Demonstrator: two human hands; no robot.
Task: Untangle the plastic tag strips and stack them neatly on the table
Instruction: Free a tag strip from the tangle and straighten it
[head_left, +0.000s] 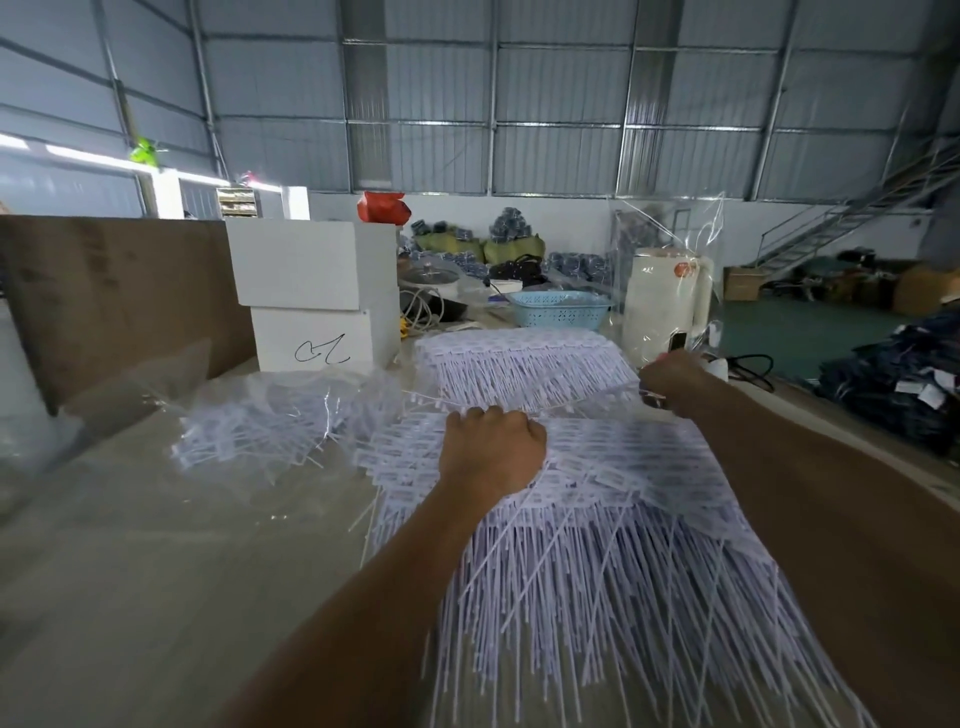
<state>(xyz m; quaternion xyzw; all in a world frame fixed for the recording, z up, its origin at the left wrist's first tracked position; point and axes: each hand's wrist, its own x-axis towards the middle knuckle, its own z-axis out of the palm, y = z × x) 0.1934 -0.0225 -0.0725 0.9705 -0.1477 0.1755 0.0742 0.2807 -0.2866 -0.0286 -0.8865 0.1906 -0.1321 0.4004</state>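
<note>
A big stack of white plastic tag strips (613, 525) lies on the table (156, 545) in front of me, its thin tails fanning toward me. A second neat stack (524, 358) lies just behind it. A loose tangle of strips (270, 431) sits in clear plastic to the left. My left hand (491, 449) and my right hand (675, 382) each grip one end of a single strip (587, 397), stretched between them above the near stack's far edge.
White cardboard boxes (311, 296) and a brown board (119, 291) stand at the back left. A blue basket (558, 309) and a white kettle-like appliance (667, 306) stand behind the stacks. The table's right edge drops to a floor with dark clothing piles (904, 384).
</note>
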